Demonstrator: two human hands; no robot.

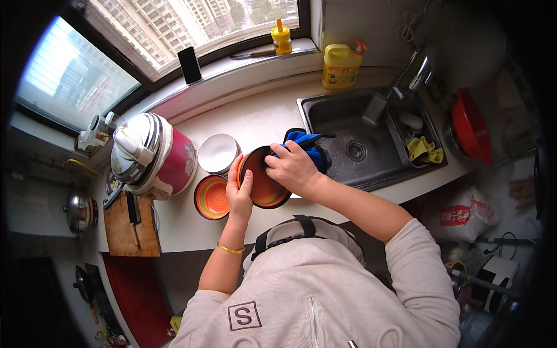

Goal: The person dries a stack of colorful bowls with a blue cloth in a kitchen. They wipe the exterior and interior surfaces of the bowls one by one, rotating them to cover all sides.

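My left hand [240,193] grips the rim of an orange bowl [266,185] with a dark edge, thumb inside and fingers around the outer wall. The bowl is tilted above the counter. My right hand [294,168] presses a blue cloth [307,143] with dark edging against the bowl's inside, its fingertips partly hidden. Beside my left wrist stands a smaller bowl [211,198] with orange and green rings. Behind it is a stack of white bowls [218,152]. A sliver of a white dish [296,196] shows under the held bowl.
To the right is a steel sink [339,169] with a yellow cloth [424,150] in its side basket. A pink and white cooker [174,161] and a wooden board [126,235] with a knife [133,217] stand left. A detergent jug [341,67] sits behind the sink.
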